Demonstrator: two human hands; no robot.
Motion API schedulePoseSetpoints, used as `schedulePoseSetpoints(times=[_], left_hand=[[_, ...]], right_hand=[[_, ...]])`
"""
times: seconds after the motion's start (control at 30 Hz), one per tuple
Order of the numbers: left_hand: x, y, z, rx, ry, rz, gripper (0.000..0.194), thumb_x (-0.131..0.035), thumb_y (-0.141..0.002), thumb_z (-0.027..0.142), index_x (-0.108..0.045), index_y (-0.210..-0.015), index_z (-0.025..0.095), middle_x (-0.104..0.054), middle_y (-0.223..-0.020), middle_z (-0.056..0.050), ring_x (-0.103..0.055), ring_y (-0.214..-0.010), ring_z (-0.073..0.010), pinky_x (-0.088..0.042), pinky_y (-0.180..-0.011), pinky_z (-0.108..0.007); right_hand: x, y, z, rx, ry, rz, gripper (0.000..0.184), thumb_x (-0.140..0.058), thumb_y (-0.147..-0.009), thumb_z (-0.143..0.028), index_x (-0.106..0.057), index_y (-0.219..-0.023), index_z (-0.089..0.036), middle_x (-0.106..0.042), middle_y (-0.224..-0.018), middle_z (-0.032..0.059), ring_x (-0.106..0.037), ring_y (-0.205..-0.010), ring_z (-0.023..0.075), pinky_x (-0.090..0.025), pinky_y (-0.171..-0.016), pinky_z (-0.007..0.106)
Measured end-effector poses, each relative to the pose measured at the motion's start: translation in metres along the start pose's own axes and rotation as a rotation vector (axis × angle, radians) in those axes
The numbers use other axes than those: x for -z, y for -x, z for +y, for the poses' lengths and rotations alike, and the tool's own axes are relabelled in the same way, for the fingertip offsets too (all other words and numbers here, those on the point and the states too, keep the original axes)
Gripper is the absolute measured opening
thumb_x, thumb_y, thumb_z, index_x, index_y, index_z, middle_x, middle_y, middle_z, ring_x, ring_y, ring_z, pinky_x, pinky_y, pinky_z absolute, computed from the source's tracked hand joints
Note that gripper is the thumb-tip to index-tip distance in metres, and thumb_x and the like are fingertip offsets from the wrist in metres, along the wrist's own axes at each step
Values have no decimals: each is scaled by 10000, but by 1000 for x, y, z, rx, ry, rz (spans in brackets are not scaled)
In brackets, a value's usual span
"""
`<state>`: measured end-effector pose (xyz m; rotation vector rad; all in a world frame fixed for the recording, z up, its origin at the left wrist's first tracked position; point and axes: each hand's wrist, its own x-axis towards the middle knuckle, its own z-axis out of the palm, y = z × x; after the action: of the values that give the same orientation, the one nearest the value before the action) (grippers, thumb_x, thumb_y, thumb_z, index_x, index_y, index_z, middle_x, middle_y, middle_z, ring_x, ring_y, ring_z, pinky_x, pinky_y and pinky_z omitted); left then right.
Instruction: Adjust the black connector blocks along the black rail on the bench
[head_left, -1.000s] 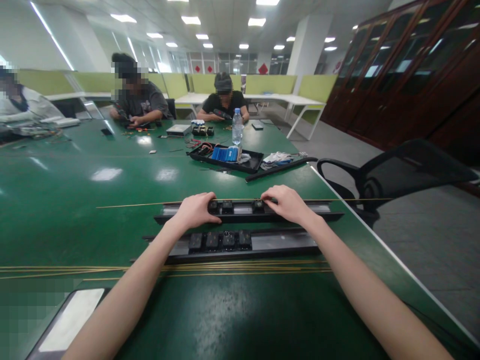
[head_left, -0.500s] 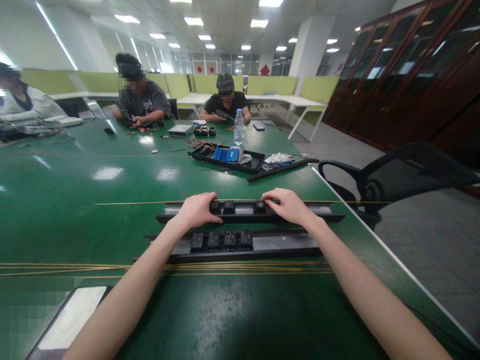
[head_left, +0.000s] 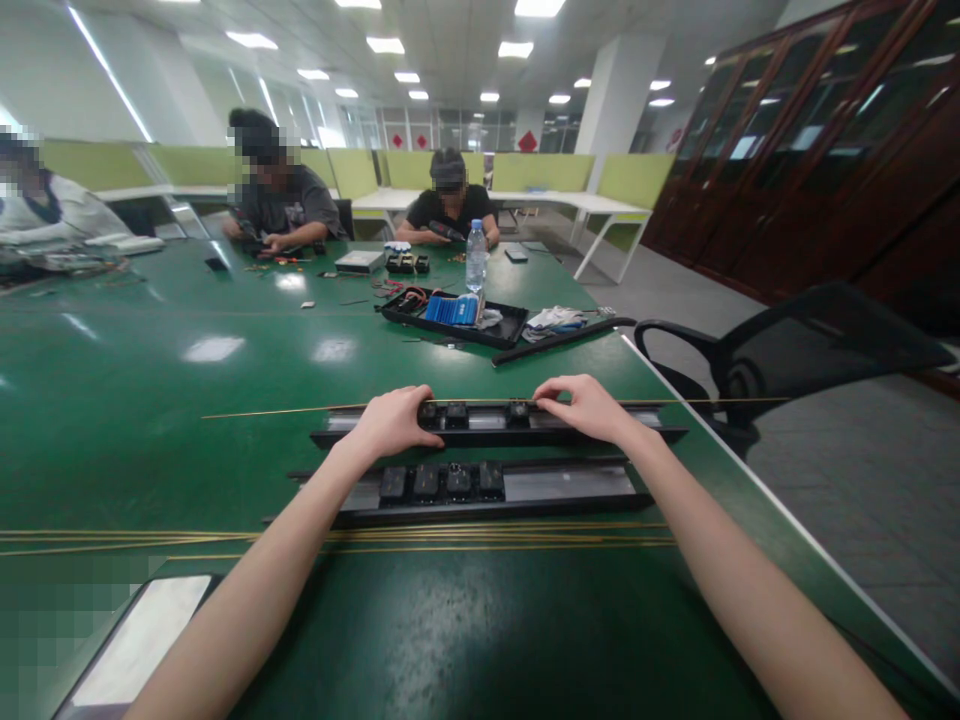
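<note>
A long black rail with a pale inner channel lies crosswise in front of me. Several black blocks sit in its channel. My left hand is closed across the rail, thumb on the near edge and fingers on the far side, beside the leftmost visible block. Along the far side of the rail runs a thin brass-coloured rod, reaching out past both ends. My right hand pinches this rod just right of the rightmost block; the fingertips partly hide the grip.
Nearer me is a second black rail with several black blocks. More brass rods lie before it. A black tray, bottle and gloves stand beyond. A chair is at the right; people sit across the table.
My right hand has shifted slightly to the right. The rod has slid right with it, its left end now a little lower. My left hand stays on the rail.
</note>
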<state>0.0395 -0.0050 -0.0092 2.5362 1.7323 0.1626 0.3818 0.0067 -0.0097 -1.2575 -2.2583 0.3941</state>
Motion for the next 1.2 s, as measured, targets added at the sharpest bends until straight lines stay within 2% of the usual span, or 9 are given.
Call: schedulePoseSetpoints(times=[0.2, 0.37, 0.73, 1.0, 1.2], left_hand=[[-1, 0, -1, -7, -2, 4, 639, -745, -668, 656, -587, -1136, 249, -716, -1158, -91, -681, -1031, -333, -514, -772, -382], [-2, 0, -1, -3, -4, 8, 641, -744, -661, 666, -593, -1128, 253, -718, -1152, -90, -682, -1027, -334, -516, -772, -382], [0, 0, 1, 0, 3, -1, 647, -751, -667, 653, -598, -1146, 244, -717, -1173, -103, -679, -1043, -349, -521, -794, -402], [-1, 0, 0, 6, 4, 4, 651, -752, -662, 655, -599, -1152, 255, -716, -1178, -99, -677, -1046, -345, -522, -805, -403], [-2, 0, -1, -4, 2, 9, 660, -745, -665, 662, -595, -1158, 250, -718, -1169, -98, -680, -1041, -344, -522, -793, -402]], right_hand=[[20, 4, 7, -63, 1, -90, 219, -612, -861, -370, -774, -907, -231, -778, -902, 17, -703, -840, 205, -528, -816, 324], [36, 7, 11, -96, 58, -98, 232, -616, -842, -398, -776, -863, -232, -779, -879, 23, -706, -831, 217, -535, -818, 336], [63, 17, 37, -229, 125, -194, 170, -671, -765, -350, -786, -808, -233, -782, -832, 18, -716, -804, 211, -534, -804, 321], [76, 25, 61, -277, 189, -168, 175, -706, -699, -378, -792, -770, -242, -773, -782, 9, -693, -741, 204, -532, -699, 303], [84, 32, 75, -337, 214, -162, 210, -708, -682, -396, -799, -783, -236, -752, -766, 10, -633, -678, 179, -467, -606, 285]])
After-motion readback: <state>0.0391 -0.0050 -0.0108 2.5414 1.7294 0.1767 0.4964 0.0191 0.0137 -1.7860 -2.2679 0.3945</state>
